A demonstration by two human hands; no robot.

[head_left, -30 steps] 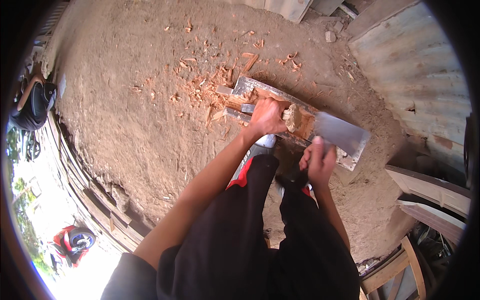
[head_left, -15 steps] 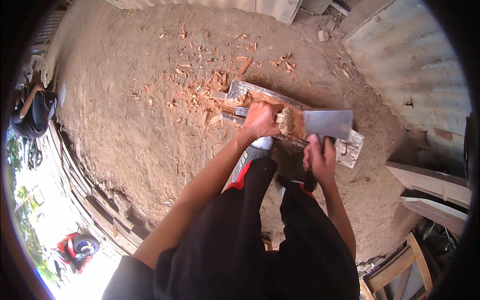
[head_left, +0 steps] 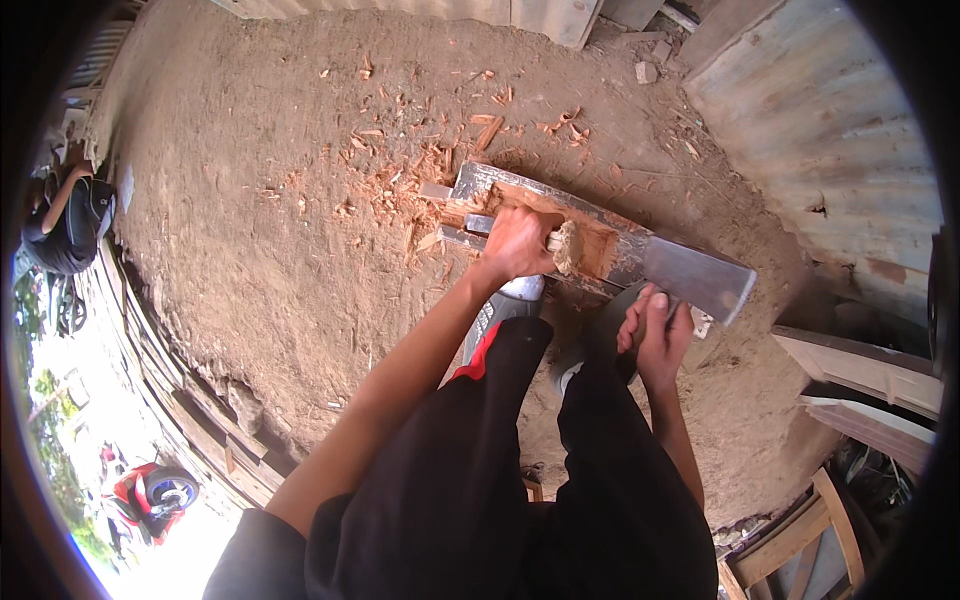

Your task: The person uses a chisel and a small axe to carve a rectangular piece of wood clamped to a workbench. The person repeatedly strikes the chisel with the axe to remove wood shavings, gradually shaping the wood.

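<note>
The broad steel blade (head_left: 695, 278) has swung lower against the carved wood piece (head_left: 572, 247). The right hand (head_left: 655, 335) is clenched on its handle. The left hand (head_left: 518, 243) grips the rough piece on the plank (head_left: 500, 185).

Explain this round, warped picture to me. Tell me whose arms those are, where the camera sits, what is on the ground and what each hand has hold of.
The camera is worn on a person's head and looks straight down, so you see their own arms and dark trousers coming in from the bottom. The wide lens bends everything toward the rim, hence the round shape.

The left hand grips a small wooden piece, pale and roughly shaped, steadying it on a long wooden plank that lies on the dirt ground. The right hand is closed around the handle of a broad, flat-bladed chopping tool, whose metal blade lies close beside the piece.

Reddish wood chips are scattered over the dirt around the plank. Corrugated metal sheeting stands on the right, with wooden boards below it.
</note>
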